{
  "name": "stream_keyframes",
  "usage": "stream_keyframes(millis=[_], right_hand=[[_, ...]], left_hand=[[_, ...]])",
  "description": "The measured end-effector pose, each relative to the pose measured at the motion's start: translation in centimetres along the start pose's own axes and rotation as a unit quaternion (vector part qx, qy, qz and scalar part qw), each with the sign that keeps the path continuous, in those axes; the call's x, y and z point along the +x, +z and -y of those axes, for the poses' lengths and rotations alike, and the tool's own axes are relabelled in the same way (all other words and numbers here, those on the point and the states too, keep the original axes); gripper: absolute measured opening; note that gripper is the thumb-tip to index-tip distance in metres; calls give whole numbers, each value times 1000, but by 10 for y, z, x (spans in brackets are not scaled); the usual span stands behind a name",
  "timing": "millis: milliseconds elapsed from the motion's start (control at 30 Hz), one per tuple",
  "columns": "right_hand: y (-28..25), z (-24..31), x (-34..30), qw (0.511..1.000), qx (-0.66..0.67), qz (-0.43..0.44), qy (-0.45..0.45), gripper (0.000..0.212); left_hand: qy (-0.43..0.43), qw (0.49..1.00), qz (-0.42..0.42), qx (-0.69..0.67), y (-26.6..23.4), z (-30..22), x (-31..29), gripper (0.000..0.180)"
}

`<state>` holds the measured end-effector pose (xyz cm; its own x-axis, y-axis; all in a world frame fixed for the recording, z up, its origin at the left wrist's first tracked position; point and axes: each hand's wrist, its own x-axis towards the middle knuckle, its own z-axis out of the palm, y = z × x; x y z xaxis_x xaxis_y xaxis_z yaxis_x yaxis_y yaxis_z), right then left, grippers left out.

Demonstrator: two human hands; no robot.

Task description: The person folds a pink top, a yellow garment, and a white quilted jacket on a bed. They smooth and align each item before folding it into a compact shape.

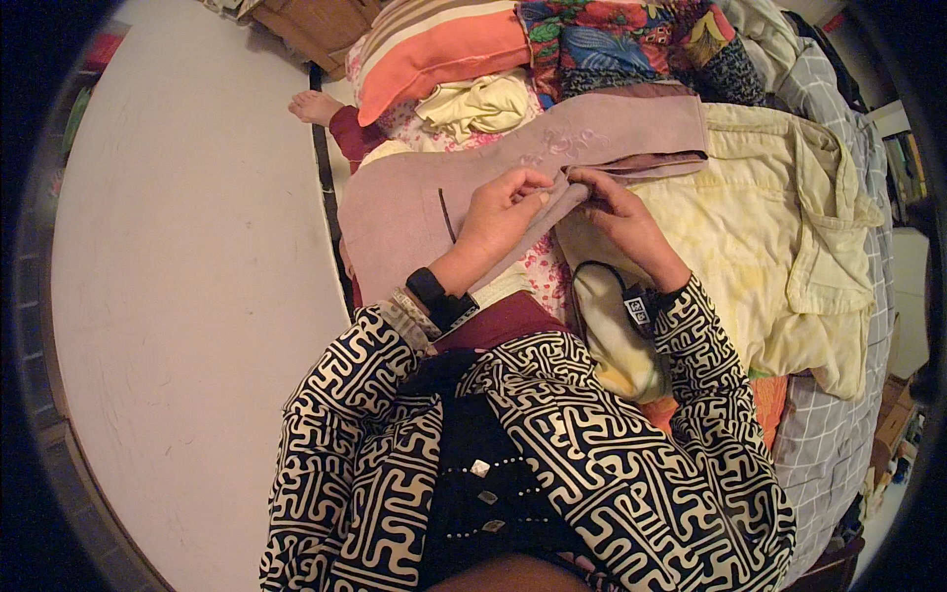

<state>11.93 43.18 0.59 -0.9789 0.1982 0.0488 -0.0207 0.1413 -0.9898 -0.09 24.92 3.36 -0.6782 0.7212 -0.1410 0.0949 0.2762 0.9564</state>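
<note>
A mauve cloth garment [395, 212], perhaps a pair of trousers, lies across my lap and bends away to the right. Purple embroidery decorates its far part, and a dark narrow slit or strip marks the left part. At its near edge, my left hand [503, 212] is closed, pinching the fabric between thumb and fingers. Just to the right, my right hand [626, 222] grips a folded, rolled-looking edge of the same garment. The fingertips of both hands nearly meet there. Anything small between them is too hard to make out.
Yellowish cloth [750, 197] is spread on the right over a grey checked sheet [838, 424]. A black cord with a small dark tag [639, 308] lies by my right forearm. Beyond are a striped pillow [444, 64], crumpled pale-yellow cloth [478, 104] and colourful fabric [631, 44]. A pale panel [178, 296] fills the left.
</note>
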Motion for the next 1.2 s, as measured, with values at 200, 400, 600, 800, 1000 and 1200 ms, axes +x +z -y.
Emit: stream_keyframes(millis=[200,400,600,800,1000,1200], right_hand=[[-2,-3,1,998,-57,8,-6,46],[-8,-7,9,990,104,41,88,38],[-1,3,9,965,240,42,98,37],[7,12,3,997,-62,17,-54,38],[12,5,7,965,-229,-40,-124,27],[6,8,6,972,-210,-31,-100,17]], left_hand=[[-4,1000,-20,-3,6,6,-4,22],[17,1000,-9,14,16,-2,-9,28],[-48,998,-1,33,14,-8,-4,33],[-50,999,-10,-2,3,7,11,32],[-61,997,0,-50,6,16,9,30],[-45,995,-9,-85,6,10,5,20]])
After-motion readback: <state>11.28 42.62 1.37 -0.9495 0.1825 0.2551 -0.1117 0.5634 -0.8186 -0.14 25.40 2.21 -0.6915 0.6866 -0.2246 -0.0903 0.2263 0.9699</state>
